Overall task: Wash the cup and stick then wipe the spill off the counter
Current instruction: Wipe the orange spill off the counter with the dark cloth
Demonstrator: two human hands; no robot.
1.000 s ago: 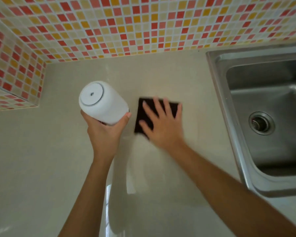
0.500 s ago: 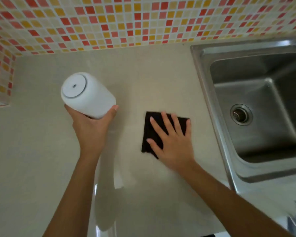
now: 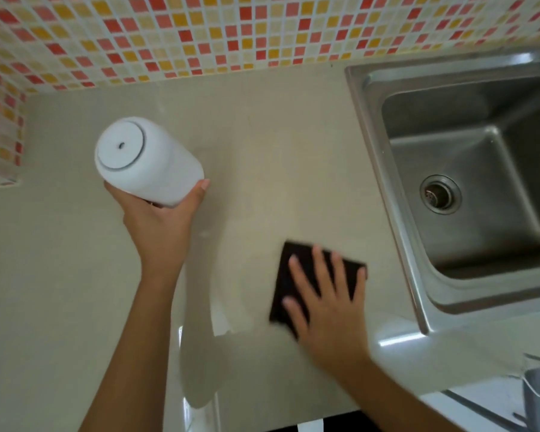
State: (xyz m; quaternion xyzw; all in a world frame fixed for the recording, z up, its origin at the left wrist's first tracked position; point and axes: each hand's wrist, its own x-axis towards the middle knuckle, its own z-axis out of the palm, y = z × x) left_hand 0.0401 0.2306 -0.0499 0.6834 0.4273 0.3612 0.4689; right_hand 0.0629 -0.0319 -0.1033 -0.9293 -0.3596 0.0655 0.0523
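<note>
My left hand (image 3: 161, 227) holds a white cup (image 3: 147, 160) upside down above the beige counter (image 3: 278, 157), its flat base turned toward the camera. My right hand (image 3: 327, 307) lies flat with fingers spread on a dark folded cloth (image 3: 296, 269), pressing it onto the counter near the front, left of the sink. The cloth looks blurred from motion. No stick is in view, and I cannot make out any spill on the counter.
A steel sink (image 3: 468, 188) with a round drain (image 3: 440, 194) fills the right side. A mosaic-tiled wall (image 3: 231, 35) runs along the back and the left corner. A grey container (image 3: 539, 397) shows at the bottom right. The counter's front edge lies just below my right wrist.
My right hand has slid the cloth toward the counter's front edge and a little to the right. My left hand keeps holding the cup upside down in about the same place.
</note>
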